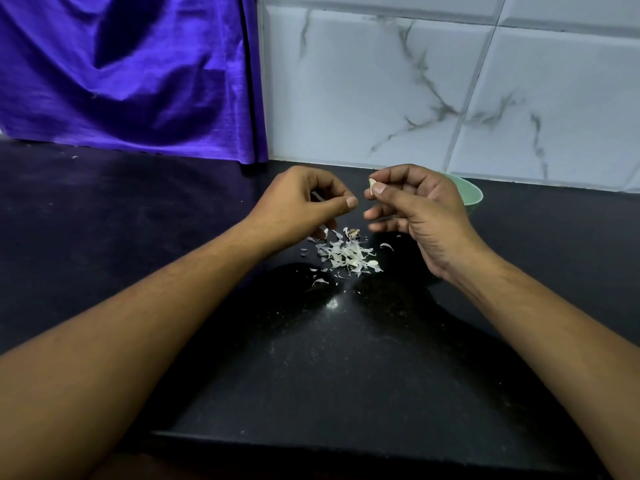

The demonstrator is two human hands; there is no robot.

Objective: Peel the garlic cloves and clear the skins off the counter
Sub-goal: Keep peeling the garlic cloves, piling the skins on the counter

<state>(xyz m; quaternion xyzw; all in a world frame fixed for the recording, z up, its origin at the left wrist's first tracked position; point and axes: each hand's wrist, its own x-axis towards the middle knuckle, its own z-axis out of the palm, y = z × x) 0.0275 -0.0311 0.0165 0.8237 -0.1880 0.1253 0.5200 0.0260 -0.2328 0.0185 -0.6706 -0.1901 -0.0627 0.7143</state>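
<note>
My right hand [414, 209] pinches a small pale garlic clove [371, 187] between thumb and forefinger, raised above the black counter [311, 358]. My left hand [304, 202] hovers just left of it, thumb and fingers curled together; whether they pinch a bit of skin is not clear. Below both hands lies a loose heap of white garlic skins [346, 254], with a brownish root piece [353, 233] at its far edge and what looks like a pale clove [373, 263] at its right side.
A pale green bowl [471, 195] stands behind my right hand near the marbled tile wall [415, 91]. A purple cloth [131, 74] hangs at the back left down to the counter. The counter's front edge runs near the bottom of the view.
</note>
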